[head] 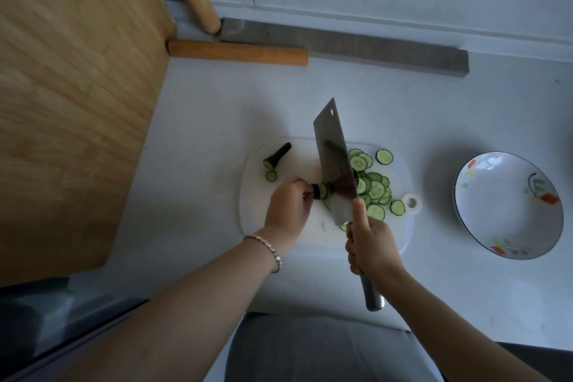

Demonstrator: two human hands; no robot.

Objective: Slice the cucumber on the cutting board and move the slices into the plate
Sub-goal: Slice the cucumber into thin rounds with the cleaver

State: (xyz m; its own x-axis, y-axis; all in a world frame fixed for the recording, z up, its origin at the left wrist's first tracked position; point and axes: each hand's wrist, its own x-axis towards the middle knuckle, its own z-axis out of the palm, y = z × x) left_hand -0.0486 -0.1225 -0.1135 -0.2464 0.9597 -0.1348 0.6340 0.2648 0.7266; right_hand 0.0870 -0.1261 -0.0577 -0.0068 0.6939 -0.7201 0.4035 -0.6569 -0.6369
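No readable text, label, brand or number anywhere, only painted flowers on the plate [483, 226].

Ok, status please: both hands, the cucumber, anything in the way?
Left hand pinches cucumber stub on cutting board. Right hand grips cleaver, blade at the stub. Slices piled right of blade, none in plate. Small white ring between board and plate.

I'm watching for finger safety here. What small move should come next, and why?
Probably the left hand should let go of the stub and draw back. It pinches only a short cucumber end right beside the cleaver the right hand holds, so little is left to cut safely. Cut slices pile on the board; the plate holds none.
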